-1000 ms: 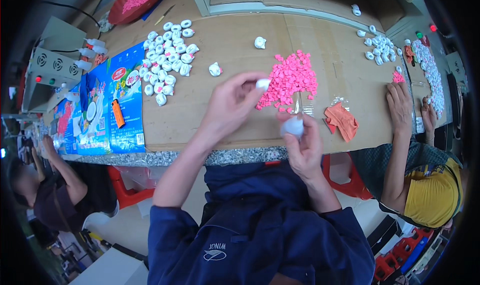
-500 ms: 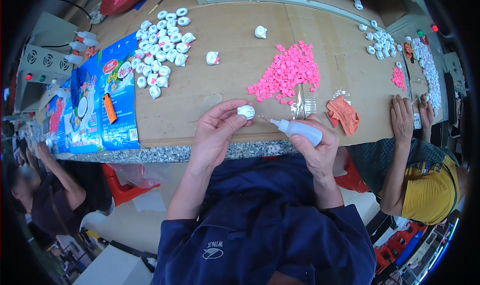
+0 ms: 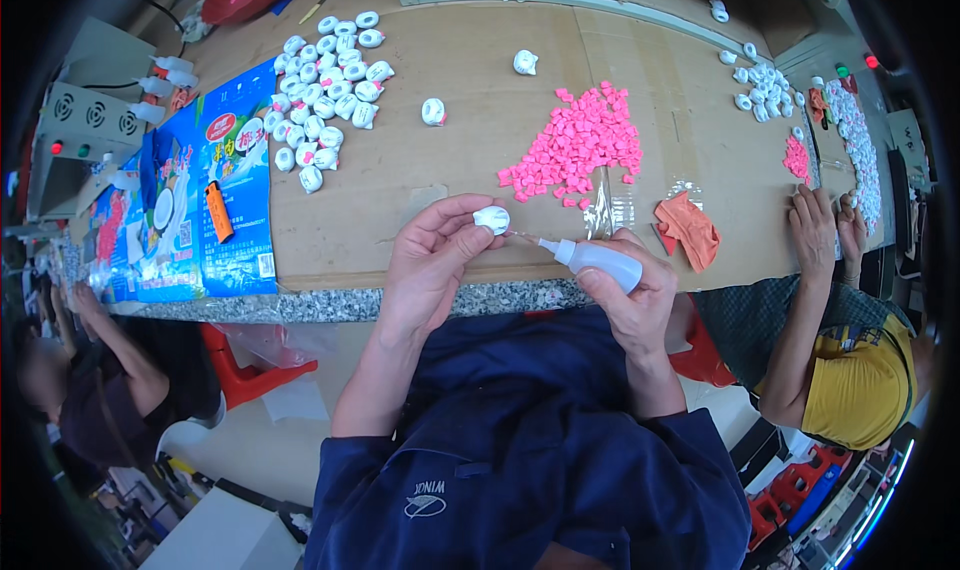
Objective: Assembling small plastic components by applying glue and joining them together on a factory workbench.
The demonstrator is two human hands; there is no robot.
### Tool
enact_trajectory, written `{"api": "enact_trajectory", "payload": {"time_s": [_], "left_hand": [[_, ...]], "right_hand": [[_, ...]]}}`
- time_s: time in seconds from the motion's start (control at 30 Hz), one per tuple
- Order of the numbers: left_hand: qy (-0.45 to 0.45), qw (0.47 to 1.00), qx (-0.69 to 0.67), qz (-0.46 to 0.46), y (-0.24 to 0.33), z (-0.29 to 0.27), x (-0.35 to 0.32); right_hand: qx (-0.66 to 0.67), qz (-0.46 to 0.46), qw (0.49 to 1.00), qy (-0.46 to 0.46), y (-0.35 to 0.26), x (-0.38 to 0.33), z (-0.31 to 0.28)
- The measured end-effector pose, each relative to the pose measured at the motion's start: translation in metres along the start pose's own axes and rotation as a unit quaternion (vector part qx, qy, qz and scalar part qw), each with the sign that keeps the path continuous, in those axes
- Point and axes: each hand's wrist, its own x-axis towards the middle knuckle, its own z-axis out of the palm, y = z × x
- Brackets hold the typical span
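Left hand (image 3: pixel 430 260) raised just off the near table edge, fingers curled shut around a small white cap-like piece (image 3: pixel 491 219), pinched between thumb and fingertips. Right hand (image 3: pixel 628 295) wrapped tight about a small white squeeze bottle (image 3: pixel 597 261), its thin nozzle tip now touching the piece. A second ago: left hand out over the cardboard-covered table (image 3: pixel 460 160) by the pink pile, bottle held back near the chest; half a second ago: both hands drawn in toward the edge, nozzle just short of the piece. Now closed up to contact, so judged as the moment of applying a drop to the piece. Heap of small pink bits (image 3: pixel 578 146) beyond the hands, middle of the table. Cluster of white pieces (image 3: pixel 328 100) far left, two strays nearer the middle. Flat blue printed packages (image 3: pixel 205 205) on the left end, rectangular, with a red oval mark and white pictures, an orange lighter-like object (image 3: pixel 219 212) lying on them. Crumpled orange cloth (image 3: pixel 689 230) just right of the bottle. Another person's hands (image 3: pixel 825 232) at the right edge, near a second small pink heap (image 3: pixel 797 158).
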Motion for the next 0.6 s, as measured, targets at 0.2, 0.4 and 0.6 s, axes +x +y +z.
{"api": "enact_trajectory", "payload": {"time_s": [0.2, 0.4, 0.6], "left_hand": [[-0.011, 1.000, -0.004, -0.005, -0.0003, -0.0029, -0.0002], [-0.013, 1.000, -0.002, -0.005, 0.0011, -0.0013, -0.0007], [-0.009, 1.000, -0.009, -0.009, 0.0006, -0.0026, -0.0005]], "right_hand": [[0.007, -0.011, 1.000, 0.010, 0.0031, 0.0003, -0.0007], [-0.006, -0.041, 0.999, -0.014, 0.0043, 0.0026, 0.0018], [-0.006, -0.016, 1.000, 0.003, 0.0003, 0.0018, -0.0008]]}}
